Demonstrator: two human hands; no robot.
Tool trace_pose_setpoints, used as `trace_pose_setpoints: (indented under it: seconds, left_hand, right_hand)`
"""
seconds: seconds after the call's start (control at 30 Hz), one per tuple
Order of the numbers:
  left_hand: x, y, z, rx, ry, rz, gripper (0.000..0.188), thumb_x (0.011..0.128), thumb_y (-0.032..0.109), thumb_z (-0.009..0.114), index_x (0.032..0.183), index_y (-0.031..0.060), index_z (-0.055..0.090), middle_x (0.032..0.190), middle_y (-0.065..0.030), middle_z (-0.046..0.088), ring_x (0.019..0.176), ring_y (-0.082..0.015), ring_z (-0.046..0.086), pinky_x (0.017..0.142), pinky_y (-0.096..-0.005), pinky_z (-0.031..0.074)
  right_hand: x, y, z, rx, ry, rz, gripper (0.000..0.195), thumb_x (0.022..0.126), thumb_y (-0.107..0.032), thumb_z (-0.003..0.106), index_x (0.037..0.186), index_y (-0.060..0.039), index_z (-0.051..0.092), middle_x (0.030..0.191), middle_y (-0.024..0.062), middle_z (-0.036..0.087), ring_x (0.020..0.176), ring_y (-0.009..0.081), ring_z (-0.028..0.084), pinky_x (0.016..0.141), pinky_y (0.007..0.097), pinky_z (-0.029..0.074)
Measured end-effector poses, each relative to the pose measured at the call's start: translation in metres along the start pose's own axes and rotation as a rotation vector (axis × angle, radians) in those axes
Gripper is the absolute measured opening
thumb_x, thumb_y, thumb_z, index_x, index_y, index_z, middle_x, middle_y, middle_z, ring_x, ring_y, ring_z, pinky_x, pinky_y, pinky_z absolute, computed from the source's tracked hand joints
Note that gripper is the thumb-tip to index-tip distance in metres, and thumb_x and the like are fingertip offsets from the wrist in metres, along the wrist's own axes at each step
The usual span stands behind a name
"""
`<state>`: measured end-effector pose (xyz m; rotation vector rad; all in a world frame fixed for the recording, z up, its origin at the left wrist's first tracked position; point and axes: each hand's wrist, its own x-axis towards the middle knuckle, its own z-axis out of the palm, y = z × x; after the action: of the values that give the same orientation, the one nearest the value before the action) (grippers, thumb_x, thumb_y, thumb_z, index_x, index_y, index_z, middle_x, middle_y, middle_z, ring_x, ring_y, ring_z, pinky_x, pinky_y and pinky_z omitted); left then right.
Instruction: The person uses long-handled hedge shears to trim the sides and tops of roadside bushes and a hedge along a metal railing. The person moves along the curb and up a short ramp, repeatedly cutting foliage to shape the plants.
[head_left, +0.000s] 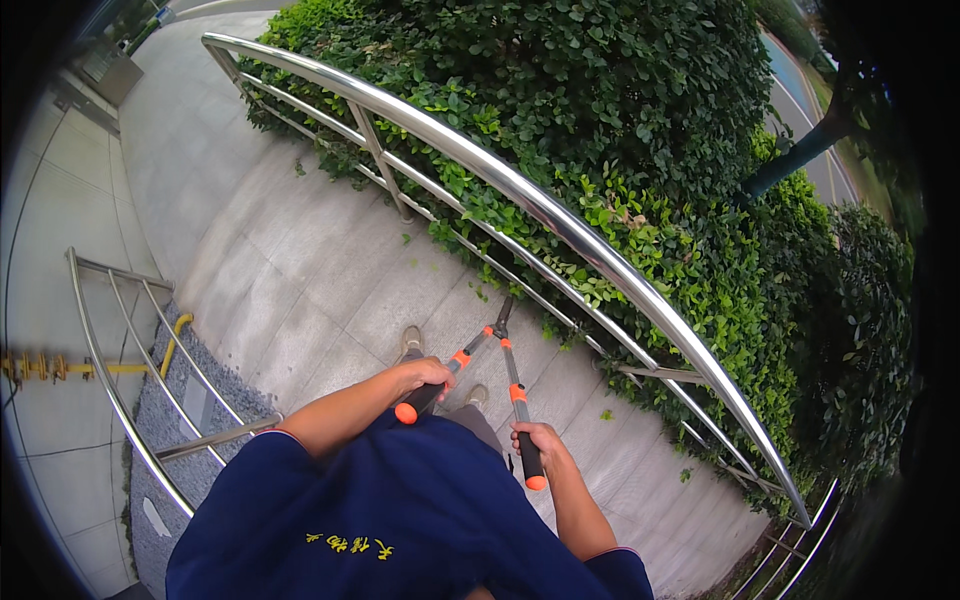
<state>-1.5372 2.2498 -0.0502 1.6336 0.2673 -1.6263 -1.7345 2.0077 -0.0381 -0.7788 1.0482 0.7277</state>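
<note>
A pair of hedge shears (502, 331) with orange and grey handles points away from me, its dark blades near the foot of the hedge. My left hand (430, 375) grips one black handle with an orange end cap. Around the other black handle, lower and to the right, my right hand (541, 441) is closed. The blades lie close together while the handles spread apart. Just beyond the tips, the leafy green hedge (637, 247) pushes through the bars of a stainless steel railing (517, 191).
Grey paving slabs (315, 300) run beneath me, scattered with cut leaves (606, 414). At left, a second steel railing (112, 397) borders gravel (169, 480), near a yellow pipe (174, 345) and a tiled wall (67, 225). A tree trunk (795, 156) rises behind the hedge.
</note>
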Motion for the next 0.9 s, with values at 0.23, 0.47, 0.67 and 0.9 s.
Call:
trace_pose_setpoints:
  seconds: [0.23,0.47,0.67,0.9]
  left_hand:
    - [-0.089,-0.025,-0.048,-0.123,0.047,-0.049,0.015,0.082,0.012,0.065,0.073,0.0006,0.059,0.065,-0.0070,0.059,0.055,-0.0153,0.059,0.050,-0.0298,0.048]
    - [-0.163,-0.012,-0.068,-0.089,0.158,0.057,0.018,0.084,0.014,0.062,0.075,-0.0013,0.061,0.067,-0.0070,0.060,0.054,-0.0150,0.059,0.052,-0.0290,0.049]
    - [-0.169,-0.011,-0.089,-0.181,0.274,0.123,0.017,0.083,0.013,0.063,0.076,-0.0021,0.061,0.068,-0.0068,0.060,0.054,-0.0147,0.060,0.052,-0.0291,0.049]
    - [-0.120,-0.020,-0.110,-0.345,0.285,0.142,0.013,0.079,0.012,0.063,0.077,-0.0009,0.061,0.068,-0.0073,0.061,0.054,-0.0153,0.060,0.050,-0.0297,0.049]
  right_hand:
    - [-0.033,-0.017,-0.029,-0.293,-0.055,0.054,0.017,0.083,-0.015,0.070,0.082,-0.0025,0.059,0.071,0.0041,0.060,0.055,0.0110,0.057,0.048,0.0243,0.046]
    - [-0.049,-0.042,0.010,-0.419,-0.109,-0.021,0.019,0.083,-0.018,0.070,0.080,-0.0038,0.058,0.071,0.0033,0.060,0.054,0.0105,0.057,0.048,0.0242,0.046]
    - [-0.039,-0.090,0.048,-0.552,-0.091,-0.118,0.021,0.079,-0.020,0.072,0.074,-0.0055,0.058,0.066,0.0026,0.058,0.051,0.0106,0.057,0.047,0.0246,0.047]
    - [0.017,-0.128,0.085,-0.598,-0.113,-0.129,0.019,0.079,-0.018,0.072,0.077,-0.0027,0.060,0.068,0.0041,0.060,0.051,0.0113,0.057,0.047,0.0247,0.047]
